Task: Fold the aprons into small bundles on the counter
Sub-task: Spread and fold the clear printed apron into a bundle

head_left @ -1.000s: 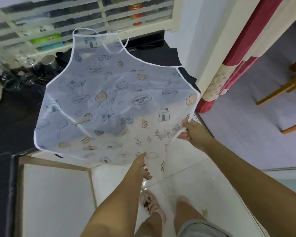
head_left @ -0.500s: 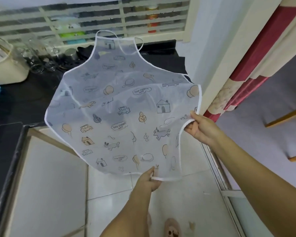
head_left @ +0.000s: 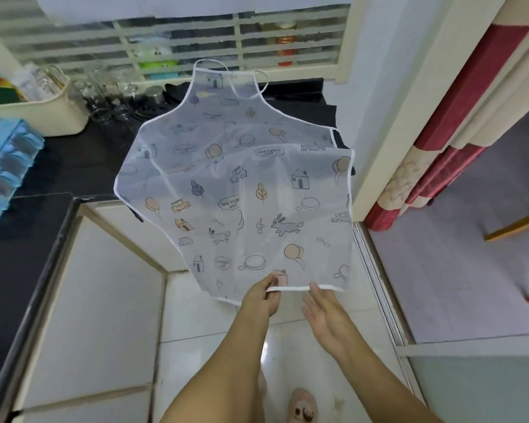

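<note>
A see-through white apron (head_left: 242, 190) printed with small houses, cars and balloons lies with its bib and neck loop on the black counter (head_left: 83, 154). Its lower part hangs off the counter edge toward me, with one side folded over the middle. My left hand (head_left: 261, 296) pinches the white-trimmed bottom hem. My right hand (head_left: 319, 314) is beside it with fingers straight, its fingertips just at the hem and holding nothing.
A cream bin (head_left: 43, 108), glass jars (head_left: 107, 96) and a blue plastic rack (head_left: 3, 166) stand on the counter's left. A dark cloth (head_left: 300, 99) lies under the apron's top. A red-and-cream curtain (head_left: 449, 141) hangs at the right by a doorway.
My right hand let go of the apron's right side and came down next to my left hand at the hem. The right side now lies folded inward. The view shifted right.
</note>
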### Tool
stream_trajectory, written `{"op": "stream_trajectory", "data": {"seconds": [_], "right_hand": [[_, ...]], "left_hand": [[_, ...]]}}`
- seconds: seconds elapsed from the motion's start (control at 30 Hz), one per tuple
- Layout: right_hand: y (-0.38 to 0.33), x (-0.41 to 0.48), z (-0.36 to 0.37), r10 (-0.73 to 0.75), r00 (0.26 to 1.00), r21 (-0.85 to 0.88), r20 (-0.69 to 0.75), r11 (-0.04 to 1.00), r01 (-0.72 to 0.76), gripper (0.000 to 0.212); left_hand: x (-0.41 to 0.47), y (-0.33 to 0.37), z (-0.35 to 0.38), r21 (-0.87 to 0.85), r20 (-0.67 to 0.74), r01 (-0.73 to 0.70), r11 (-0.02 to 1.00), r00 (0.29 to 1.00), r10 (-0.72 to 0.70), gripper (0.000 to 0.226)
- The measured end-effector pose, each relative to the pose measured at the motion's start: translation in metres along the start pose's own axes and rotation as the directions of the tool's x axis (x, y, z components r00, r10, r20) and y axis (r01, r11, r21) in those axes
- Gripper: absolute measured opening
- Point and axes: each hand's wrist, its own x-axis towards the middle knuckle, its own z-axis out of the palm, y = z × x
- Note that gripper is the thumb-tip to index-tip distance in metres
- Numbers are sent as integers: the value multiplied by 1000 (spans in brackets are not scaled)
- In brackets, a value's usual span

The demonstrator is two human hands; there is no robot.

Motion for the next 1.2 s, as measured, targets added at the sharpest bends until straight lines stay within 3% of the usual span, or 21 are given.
{"op": "stream_trajectory", "data": {"seconds": [0.03, 0.07, 0.17, 0.2, 0.27, 0.3, 0.37, 0.4, 0.47, 0.53, 0.57, 0.6, 0.63, 0.7, 0.73, 0.8, 0.87, 0.97, 1.03, 1.1, 1.2], "right_hand": [[-2, 2, 6, -13, 1000, -6, -28, 1000, 13, 71], [-6, 5, 12, -32, 997, 57, -69, 998, 36, 54], [-26, 14, 22, -34, 975, 232, -218, 969, 86, 15], [-33, 14, 24, -46, 969, 246, -245, 963, 108, 8], [-45, 12, 24, -76, 966, 256, -248, 956, 141, 5], [-52, 12, 22, -113, 964, 267, -240, 947, 178, 9], [-62, 11, 14, -201, 956, 306, -212, 916, 260, 14], [-66, 10, 10, -228, 956, 322, -183, 905, 277, 20], [-67, 14, 0, -258, 952, 302, -164, 906, 297, 27], [-65, 16, -10, -254, 952, 215, -174, 933, 288, 16], [-66, 15, -12, -253, 944, 133, -210, 950, 284, 8], [-64, 13, -15, -270, 924, 28, -271, 957, 288, 7], [-62, 13, -19, -288, 902, -55, -322, 957, 286, 12], [-58, 13, -24, -282, 872, -162, -400, 958, 235, 18], [-55, 12, -25, -211, 884, -158, -418, 975, 157, 17], [-48, 9, -23, -10, 918, -64, -397, 998, -17, 19], [-47, 11, -16, 61, 935, 9, -349, 998, -62, 20], [-54, 15, -8, -50, 965, 34, -257, 998, 60, 21], [-63, 19, -10, -126, 957, -21, -262, 992, 125, 20], [-67, 22, -22, -132, 936, -166, -327, 983, 80, 16], [-61, 23, -43, -62, 913, -361, -403, 928, -96, 20]], "left_hand": [[-2, 0, 2, -68, 16, 27, 997, 1000, -26, 6], [-8, 0, -1, -42, -18, -37, 998, 999, 36, 5], [-25, 3, -8, 188, 82, -187, 964, 981, 174, 20], [-32, 1, -16, 196, 155, -245, 950, 964, 217, 25], [-44, 15, -22, 232, 135, -370, 900, 928, 347, 41], [-50, 27, -30, 179, 72, -406, 896, 914, 400, 40], [-49, 52, -42, -179, 108, -351, 919, 921, 373, 19], [-44, 67, -44, -350, 118, -247, 904, 945, 304, 30], [-53, 86, -47, -394, 78, -293, 871, 934, 349, 46], [-56, 98, -51, -392, 78, -297, 871, 933, 353, 27], [-58, 103, -50, -345, 3, -339, 875, 932, 362, 18], [-56, 111, -51, -218, -84, -390, 894, 921, 381, 13], [-48, 119, -53, -208, -154, -412, 887, 909, 386, 9], [-43, 127, -52, -30, -334, -447, 894, 848, 413, 15], [-36, 131, -55, 33, -376, -456, 889, 819, 434, 24], [-25, 138, -63, -71, -403, -494, 866, 808, 428, 35], [-26, 136, -71, -74, -374, -452, 889, 839, 396, 26], [-35, 132, -77, -3, -273, -514, 858, 826, 494, 19], [-40, 143, -76, -43, -194, -513, 857, 846, 497, 8], [-47, 151, -75, 55, -211, -532, 845, 821, 531, 13], [-41, 162, -80, 395, -326, -530, 751, 683, 654, 12]]}}
